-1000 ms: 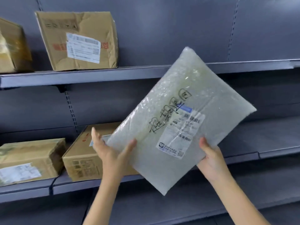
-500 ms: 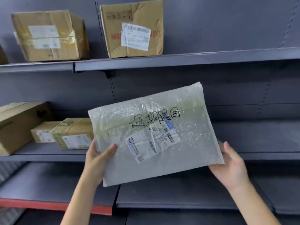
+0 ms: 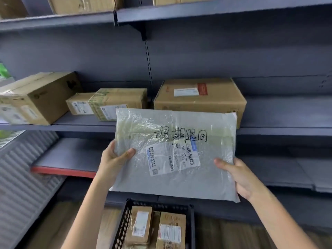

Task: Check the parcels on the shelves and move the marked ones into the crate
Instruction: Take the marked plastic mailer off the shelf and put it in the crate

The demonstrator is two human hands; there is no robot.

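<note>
I hold a flat grey bubble-wrap mailer point(image 3: 176, 178) level in front of the shelves, its face toward me with black handwritten characters and a white shipping label. My left hand point(image 3: 114, 159) grips its left edge, thumb on the front. My right hand point(image 3: 237, 175) grips its lower right edge, thumb across the face. Below it on the floor stands a black perforated crate point(image 3: 124, 220) with two cardboard parcels point(image 3: 138, 225) point(image 3: 171, 230) inside.
On the middle shelf point(image 3: 278, 131) behind the mailer sit several cardboard boxes: a large one at left point(image 3: 37, 99), two small ones point(image 3: 106, 103), a wide one point(image 3: 199, 95). More boxes stand on the top shelf point(image 3: 80, 4). A red-edged lower shelf point(image 3: 61, 171) lies left.
The mailer came down from a tilted pose to level and lower. My view dropped, so the crate on the floor now shows beneath it. Both hands kept their grip.
</note>
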